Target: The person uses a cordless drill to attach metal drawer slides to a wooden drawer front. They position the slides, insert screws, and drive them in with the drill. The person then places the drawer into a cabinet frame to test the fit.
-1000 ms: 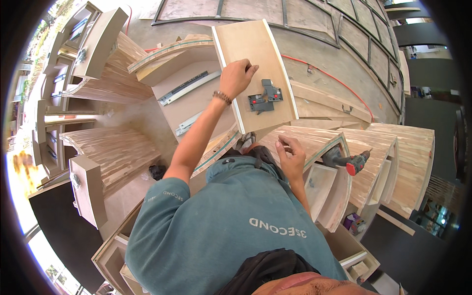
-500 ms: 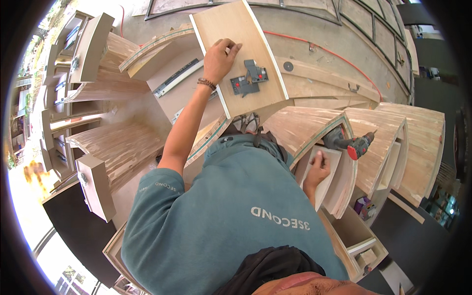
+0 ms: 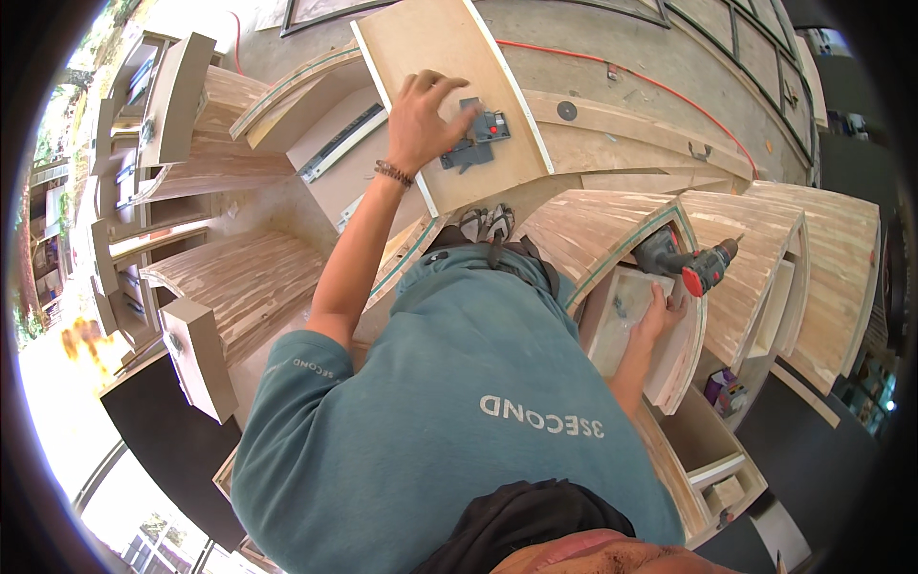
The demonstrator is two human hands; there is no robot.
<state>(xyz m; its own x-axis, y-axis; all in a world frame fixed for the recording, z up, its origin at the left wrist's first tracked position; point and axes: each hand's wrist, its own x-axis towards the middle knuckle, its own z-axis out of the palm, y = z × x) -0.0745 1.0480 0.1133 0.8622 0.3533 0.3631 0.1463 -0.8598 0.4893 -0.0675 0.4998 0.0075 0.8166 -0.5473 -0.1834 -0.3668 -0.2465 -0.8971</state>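
Note:
My left hand (image 3: pixel 428 120) is over a pale wooden panel with white edges (image 3: pixel 411 53), thumb and fingers spread apart and nothing seen in them. Its thumb reaches across dark grey drawer-slide clips with red buttons (image 3: pixel 490 126), partly covering them; I cannot tell whether it touches them. Lower right, my right hand (image 3: pixel 654 316) is at the side of a pale open tray (image 3: pixel 612 320), fingers loosely curled but apart. A few small bits lie in the tray, too small to name. Just beyond that hand, a cordless drill (image 3: pixel 706 271) with a red and black body rests on the curved cabinet.
Curved wooden cabinets (image 3: pixel 239 297) stand on both sides. A drawer slide (image 3: pixel 344 142) lies in the cabinet left of the panel. A red hose (image 3: pixel 631 69) crosses the concrete floor beyond, near a black metal frame (image 3: pixel 727 57). A black disc (image 3: pixel 567 111) lies beside a board.
My left hand has opened and moved slightly right, over the clips. My right hand has shifted right and turned, its fingers loosening. The view has tilted a little.

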